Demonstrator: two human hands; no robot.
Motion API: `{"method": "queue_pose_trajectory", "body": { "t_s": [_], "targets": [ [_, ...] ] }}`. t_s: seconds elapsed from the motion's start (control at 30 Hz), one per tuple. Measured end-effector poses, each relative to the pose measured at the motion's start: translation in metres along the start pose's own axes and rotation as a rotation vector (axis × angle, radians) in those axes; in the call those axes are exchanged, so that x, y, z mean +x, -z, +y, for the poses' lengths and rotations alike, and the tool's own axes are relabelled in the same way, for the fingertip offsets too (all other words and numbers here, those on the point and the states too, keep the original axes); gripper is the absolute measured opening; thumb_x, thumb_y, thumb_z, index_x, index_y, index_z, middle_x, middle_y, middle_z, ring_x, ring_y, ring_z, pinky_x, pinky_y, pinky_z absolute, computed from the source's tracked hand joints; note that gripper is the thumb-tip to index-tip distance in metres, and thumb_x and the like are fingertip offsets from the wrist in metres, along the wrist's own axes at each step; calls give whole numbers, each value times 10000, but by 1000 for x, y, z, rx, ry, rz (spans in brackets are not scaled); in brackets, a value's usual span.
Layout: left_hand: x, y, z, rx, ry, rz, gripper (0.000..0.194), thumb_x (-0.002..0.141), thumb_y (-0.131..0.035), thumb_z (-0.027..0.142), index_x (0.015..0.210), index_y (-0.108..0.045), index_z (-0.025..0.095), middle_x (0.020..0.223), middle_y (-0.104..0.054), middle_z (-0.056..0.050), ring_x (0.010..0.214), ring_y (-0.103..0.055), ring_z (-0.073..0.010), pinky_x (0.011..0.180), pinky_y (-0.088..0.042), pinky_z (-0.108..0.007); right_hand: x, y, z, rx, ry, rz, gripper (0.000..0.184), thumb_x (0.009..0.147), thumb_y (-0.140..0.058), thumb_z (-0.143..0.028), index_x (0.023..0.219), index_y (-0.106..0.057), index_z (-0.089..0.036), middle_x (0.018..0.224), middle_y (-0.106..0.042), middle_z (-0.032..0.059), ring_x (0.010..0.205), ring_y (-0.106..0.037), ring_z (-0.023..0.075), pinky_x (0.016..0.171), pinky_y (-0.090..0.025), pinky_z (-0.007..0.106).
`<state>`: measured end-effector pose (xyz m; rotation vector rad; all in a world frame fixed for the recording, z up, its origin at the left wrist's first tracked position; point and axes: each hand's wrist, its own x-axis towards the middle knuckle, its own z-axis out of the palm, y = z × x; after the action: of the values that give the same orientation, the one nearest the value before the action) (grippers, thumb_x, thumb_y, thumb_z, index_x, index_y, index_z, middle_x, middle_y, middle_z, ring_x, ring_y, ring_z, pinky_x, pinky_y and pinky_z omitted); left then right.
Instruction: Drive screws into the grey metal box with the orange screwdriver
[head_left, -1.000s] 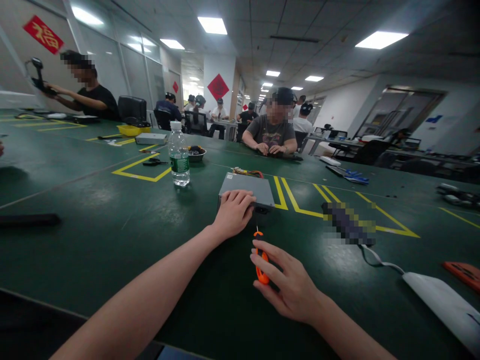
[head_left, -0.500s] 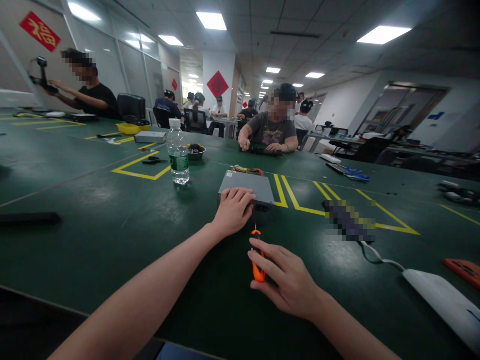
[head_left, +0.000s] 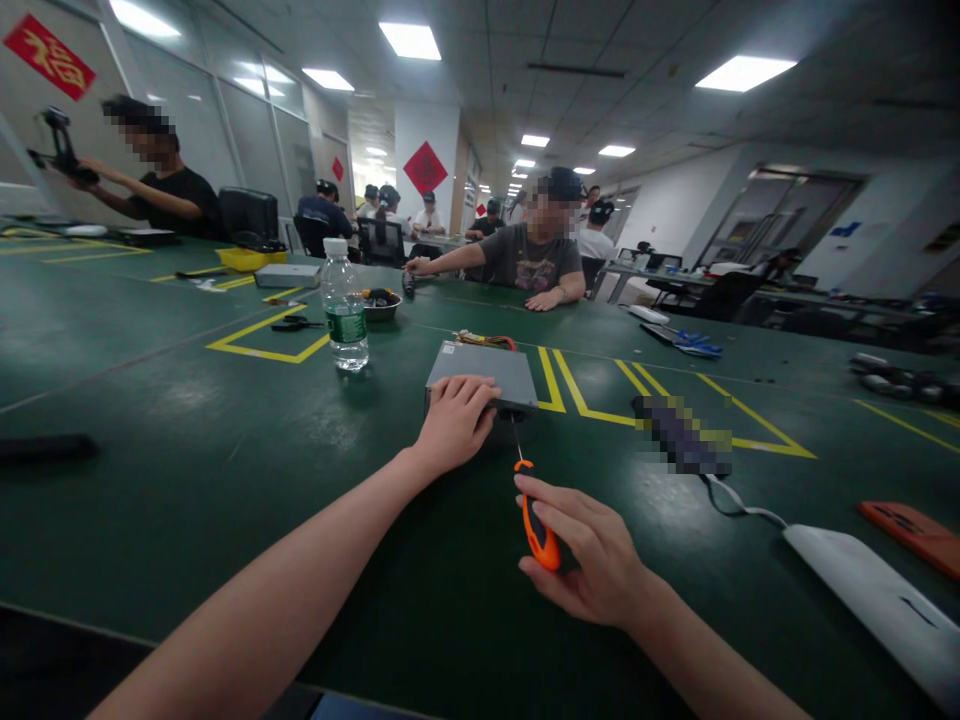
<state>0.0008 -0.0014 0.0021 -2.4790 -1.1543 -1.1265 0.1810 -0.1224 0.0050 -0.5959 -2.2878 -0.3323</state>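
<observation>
Two things in work: the box (head_left: 499, 364) and the screwdriver (head_left: 541, 545), as I watch from across the room.
Left grip (head_left: 454, 425): palm down, fingers laid over the near left part of the box; whether the thumb pinches its near edge I cannot tell.
Right grip (head_left: 596, 550): closed lightly on the screwdriver's handle by the fingertips and thumb, with space left before the palm.
Box's place: on the green surface (head_left: 262, 500), just left of the yellow tape (head_left: 551, 378); the bottle (head_left: 346, 320) stands well apart to its left.
Tip: up at the near side of the box; too dark there to tell whether it touches.
Slip risk: the shaft (head_left: 517, 438) slants, so a crooked push could, I'd judge, skid the tip and jab the left fingers nearby.
Slide risk: the surface looks smooth; a hard push against too light a left hold might shift the box.
Roll risk: a fingertip hold could let the handle twist.
Box's look: grey, flat-topped, probably metal, with a white label (head_left: 448, 349) at its far left corner, a dark near side and coloured wires (head_left: 491, 342) bunched behind.
</observation>
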Motion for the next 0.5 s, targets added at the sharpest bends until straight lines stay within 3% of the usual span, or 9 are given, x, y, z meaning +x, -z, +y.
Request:
{"method": "queue_pose_trajectory", "body": {
  "t_s": [0.5],
  "targets": [
    [0,2,1,-12,2,-17,220,858,-454,219,1064,-532,228,1199,-559,-38,1115,-449,-221,911,-305,-396,-4,8,5,-42,-40,35,371,795,-531,-205,1140,-409,-142,1120,-598,184,964,-623,238,710,-555,365]
  ]
}}
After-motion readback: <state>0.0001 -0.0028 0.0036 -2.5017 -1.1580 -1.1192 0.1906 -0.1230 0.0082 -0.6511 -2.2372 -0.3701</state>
